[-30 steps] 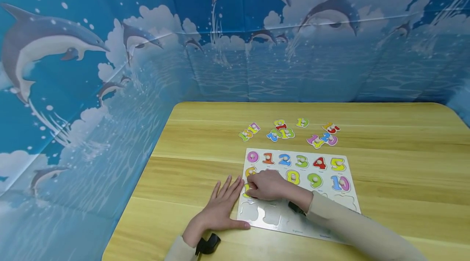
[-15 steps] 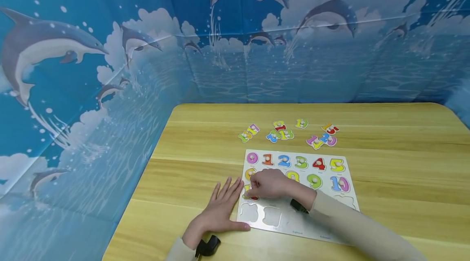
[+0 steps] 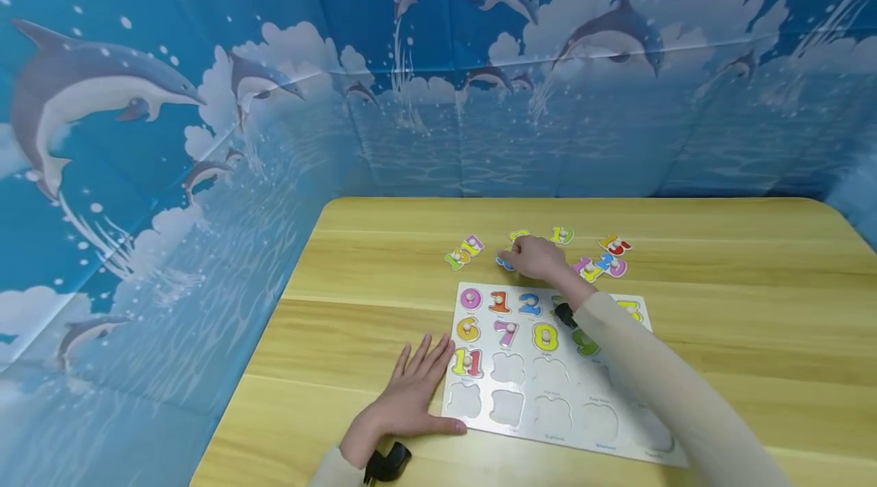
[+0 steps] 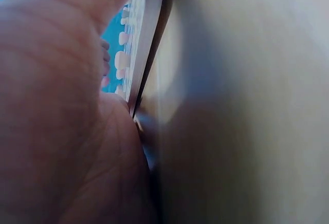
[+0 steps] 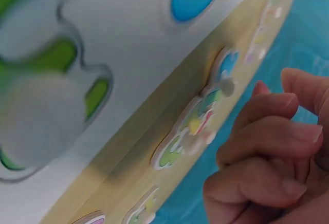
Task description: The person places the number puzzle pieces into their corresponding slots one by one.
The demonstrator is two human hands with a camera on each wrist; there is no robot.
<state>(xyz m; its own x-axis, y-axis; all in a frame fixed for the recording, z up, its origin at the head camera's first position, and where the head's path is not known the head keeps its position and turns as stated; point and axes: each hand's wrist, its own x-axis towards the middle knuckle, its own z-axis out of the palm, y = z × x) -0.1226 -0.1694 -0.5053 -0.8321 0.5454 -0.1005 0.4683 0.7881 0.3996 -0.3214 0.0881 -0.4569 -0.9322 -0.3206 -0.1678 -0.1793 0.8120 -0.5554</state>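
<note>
A white number puzzle board (image 3: 483,396) lies on the table, its knobbed pieces 0 to 9 in the upper rows and the 11 piece (image 3: 467,362) in the third. Spread flat on the table, my left hand (image 3: 411,396) has its fingertips at the board's left edge and its thumb at the near corner. Beyond the board, my right hand (image 3: 541,257) is over a cluster of loose pieces (image 5: 177,142), partly hiding them. Its fingers are loosely bent with nothing between thumb and fingers in the right wrist view. A blue-numbered piece (image 3: 505,264) shows just below its fingertips.
More loose number pieces lie along the back: a pair (image 3: 466,252) at left, a yellow-green piece (image 3: 562,235), a red-orange 15 (image 3: 615,245) and an overlapping pair (image 3: 600,267) at right. A dolphin-printed curtain (image 3: 425,144) hangs behind the table (image 3: 329,335).
My right hand has let go of the 11 piece, now in its recess, and moved up and away to the loose pieces behind the board. The left hand stays put.
</note>
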